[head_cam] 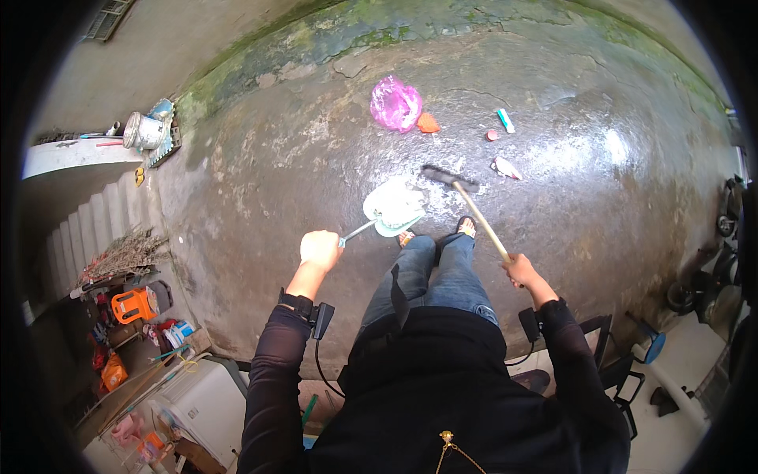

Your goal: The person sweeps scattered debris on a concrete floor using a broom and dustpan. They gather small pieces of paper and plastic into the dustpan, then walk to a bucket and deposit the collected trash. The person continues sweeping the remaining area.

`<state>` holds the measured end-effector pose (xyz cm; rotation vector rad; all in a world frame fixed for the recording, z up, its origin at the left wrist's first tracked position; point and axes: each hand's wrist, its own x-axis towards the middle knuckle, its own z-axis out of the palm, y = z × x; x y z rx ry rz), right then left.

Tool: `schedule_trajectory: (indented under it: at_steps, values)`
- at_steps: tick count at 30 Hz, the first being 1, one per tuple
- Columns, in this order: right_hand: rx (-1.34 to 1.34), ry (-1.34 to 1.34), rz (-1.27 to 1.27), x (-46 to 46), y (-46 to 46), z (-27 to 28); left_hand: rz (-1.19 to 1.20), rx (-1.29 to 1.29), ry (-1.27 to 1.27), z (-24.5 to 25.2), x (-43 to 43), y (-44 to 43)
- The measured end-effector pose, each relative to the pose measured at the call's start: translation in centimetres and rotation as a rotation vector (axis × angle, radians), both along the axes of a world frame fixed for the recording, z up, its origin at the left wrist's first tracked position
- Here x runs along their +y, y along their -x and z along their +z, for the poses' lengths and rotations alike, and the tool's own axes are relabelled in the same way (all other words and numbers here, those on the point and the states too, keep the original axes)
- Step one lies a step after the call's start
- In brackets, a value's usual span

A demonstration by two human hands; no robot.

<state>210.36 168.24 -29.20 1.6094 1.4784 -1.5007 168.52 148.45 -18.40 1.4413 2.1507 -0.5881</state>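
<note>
My left hand [320,251] grips the handle of a pale green dustpan [391,207], which rests on the concrete floor in front of my feet. Its pan looks washed out by bright light, so whether anything lies in it is unclear. A wooden broom handle [482,222] is held in my right hand [522,270]. The dark broom head [450,178] is on the floor to the right of the dustpan, apart from it. Beyond the broom lie a crumpled white wrapper [506,168], a small red cap-like object [491,135] and a blue-and-white tube or box [506,120].
A pink plastic bag [395,104] lies farther off beside an orange piece of litter [427,123]. A dirty bucket [144,131] stands near concrete stairs [98,216] at left. Below them are an orange stool [131,305] and a white appliance [198,409]. Motorbikes [704,284] stand at right.
</note>
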Motion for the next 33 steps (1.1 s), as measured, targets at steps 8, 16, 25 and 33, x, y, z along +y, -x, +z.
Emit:
schedule_trajectory:
  at_steps: [8,16,25,33]
  values:
    - [-0.074,-0.078,0.707,-5.9,7.7,-6.8,-0.042,0.016,-0.037,-0.8,-0.3,0.6]
    - [-0.015,0.057,0.536,-6.7,9.0,-0.5,-0.054,-0.006,-0.055,-0.3,-1.3,1.2]
    - [0.078,0.012,0.073,-3.5,1.0,5.3,-0.012,-0.001,-0.091,-0.9,-7.1,4.0]
    - [-0.123,0.0,-0.22,-2.0,-5.4,6.1,0.0,0.004,-0.156,-0.5,-5.7,2.7]
